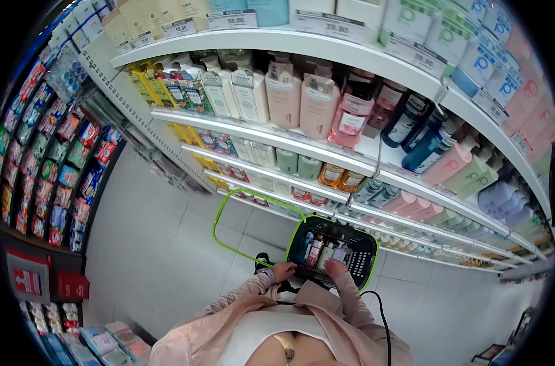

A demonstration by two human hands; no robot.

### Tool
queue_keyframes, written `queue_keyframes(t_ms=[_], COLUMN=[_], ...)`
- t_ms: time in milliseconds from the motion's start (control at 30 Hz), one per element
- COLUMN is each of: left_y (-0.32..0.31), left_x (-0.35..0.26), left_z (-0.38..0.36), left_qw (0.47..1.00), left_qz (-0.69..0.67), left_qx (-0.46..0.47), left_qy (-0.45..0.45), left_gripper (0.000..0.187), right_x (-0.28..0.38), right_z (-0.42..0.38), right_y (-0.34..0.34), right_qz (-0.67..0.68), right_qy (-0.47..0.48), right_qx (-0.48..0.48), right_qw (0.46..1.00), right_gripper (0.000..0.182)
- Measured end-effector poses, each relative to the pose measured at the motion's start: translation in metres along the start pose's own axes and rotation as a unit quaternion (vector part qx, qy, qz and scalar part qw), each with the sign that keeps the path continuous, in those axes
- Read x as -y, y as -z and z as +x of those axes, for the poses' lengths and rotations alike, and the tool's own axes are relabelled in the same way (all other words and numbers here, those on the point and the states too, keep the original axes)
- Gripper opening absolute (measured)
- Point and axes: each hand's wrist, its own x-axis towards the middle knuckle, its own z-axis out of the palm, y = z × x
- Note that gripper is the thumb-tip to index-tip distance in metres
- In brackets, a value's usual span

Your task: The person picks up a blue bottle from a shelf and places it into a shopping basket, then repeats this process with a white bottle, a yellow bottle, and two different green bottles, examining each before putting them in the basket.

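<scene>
A black shopping basket (364, 256) with a green rim stands in front of me below the shelves, its green handle (215, 227) folded out to the left. Inside, several bottles stand side by side: a dark blue bottle (305, 247), a pink bottle (314, 252), a pale green bottle (325, 256) and a lilac bottle (339, 252). My left hand (283, 271) is at the basket's near left corner, fingers curled by the rim; what they grip is too small to make out. My right hand (336, 268) reaches over the near side, fingers bent against the lower end of the lilac bottle.
White shelves (265, 125) of pump bottles and cartons rise ahead and curve right, with price tags along the edges. At left stands a dark rack (45, 158) of colourful packets. Grey tiled floor (167, 256) lies between. A black cable (384, 317) hangs at my right side.
</scene>
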Motion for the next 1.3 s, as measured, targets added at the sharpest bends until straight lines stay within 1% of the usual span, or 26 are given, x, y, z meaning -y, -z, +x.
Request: queue_keyframes(t_ms=[33,67,133,167,200,267,333,400,433,500,600,667,700,733,800,833,867,1000,1033,1067,1133,1200,1233,1267,1300], left_y=[0.012,0.011,0.054,0.066,0.074,0.083,0.096,0.109,0.115,0.119,0.119,0.121,0.120,0.120,0.124,0.126,0.128,0.144,0.144,0.145,0.153,0.168,0.176,0.184,0.194], left_x=[0.019,0.031,0.027,0.037,0.049,0.076,0.080,0.075,0.069,0.062,0.056,0.055,0.060,0.065,0.074,0.077,0.080,0.075,0.081,0.087,0.086,0.087,0.088,0.090,0.090], left_z=[0.002,-0.006,-0.018,-0.023,-0.023,-0.026,-0.030,-0.026,-0.026,-0.029,-0.028,-0.035,-0.037,-0.042,-0.052,-0.058,-0.062,-0.077,-0.079,-0.084,-0.078,-0.069,-0.065,-0.061,-0.057], left_qw=[1.000,0.999,0.997,0.997,0.996,0.997,0.997,0.996,0.996,0.994,0.987,0.989,0.985,0.984,0.968,0.967,0.958,0.931,0.916,0.916,0.887,0.886,0.859,0.829,0.833], left_qz=[-0.006,-0.022,-0.058,-0.079,-0.085,-0.029,-0.051,-0.071,-0.085,-0.104,-0.146,-0.137,-0.163,-0.165,-0.218,-0.217,-0.245,-0.307,-0.347,-0.346,-0.406,-0.408,-0.460,-0.509,-0.500], left_qx=[0.004,0.010,0.020,-0.006,-0.003,-0.051,-0.034,-0.029,-0.026,-0.029,-0.063,-0.029,-0.005,-0.017,-0.033,-0.044,-0.062,-0.102,-0.100,-0.100,-0.092,-0.084,-0.099,-0.112,-0.111], left_qy=[0.009,0.023,0.036,0.015,0.015,0.046,0.045,0.036,0.029,0.021,0.031,0.041,0.059,0.066,0.117,0.123,0.132,0.167,0.172,0.177,0.201,0.202,0.203,0.204,0.210], left_gripper=[0.029,0.030,0.031,0.030,0.030,0.028,0.027,0.026,0.026,0.026,0.026,0.027,0.028,0.028,0.029,0.029,0.030,0.030,0.029,0.029,0.028,0.028,0.028,0.028,0.028], right_x=[-0.001,-0.023,-0.031,-0.035,-0.036,-0.040,-0.045,-0.042,-0.041,-0.044,-0.044,-0.043,-0.046,-0.048,-0.051,-0.051,-0.048,-0.035,-0.033,-0.025,-0.007,0.009,0.019,0.028,0.037], right_z=[-0.017,0.022,0.021,0.025,0.026,0.020,0.026,0.019,0.015,0.017,0.016,0.016,0.018,0.020,0.025,0.027,0.032,0.049,0.052,0.059,0.056,0.054,0.053,0.053,0.055], right_y=[-0.038,-0.025,-0.083,-0.109,-0.131,-0.174,-0.190,-0.210,-0.218,-0.222,-0.223,-0.222,-0.220,-0.220,-0.220,-0.219,-0.219,-0.229,-0.230,-0.234,-0.259,-0.288,-0.304,-0.322,-0.342], right_qz=[0.011,0.012,-0.017,-0.045,-0.079,-0.149,-0.191,-0.212,-0.235,-0.239,-0.257,-0.276,-0.269,-0.262,-0.265,-0.256,-0.244,-0.263,-0.268,-0.278,-0.287,-0.297,-0.299,-0.325,-0.348], right_qy=[0.008,0.027,0.022,0.023,0.027,0.044,0.076,0.082,0.087,0.088,0.079,0.066,0.060,0.054,0.042,0.031,0.024,0.023,0.035,0.051,0.058,0.091,0.092,0.150,0.210], right_qx=[-0.023,-0.039,-0.053,-0.059,-0.048,-0.038,-0.018,-0.023,-0.023,-0.028,-0.027,-0.021,-0.008,0.008,0.022,0.022,0.020,0.045,0.047,0.047,0.039,0.053,0.049,0.074,0.099], right_qw=[1.000,0.999,0.998,0.997,0.995,0.987,0.978,0.974,0.968,0.967,0.963,0.959,0.961,0.964,0.963,0.966,0.969,0.964,0.962,0.958,0.955,0.949,0.948,0.931,0.908], right_gripper=[0.013,0.013,0.016,0.018,0.019,0.019,0.020,0.021,0.022,0.022,0.022,0.021,0.023,0.025,0.024,0.022,0.020,0.020,0.020,0.021,0.022,0.022,0.022,0.021,0.020])
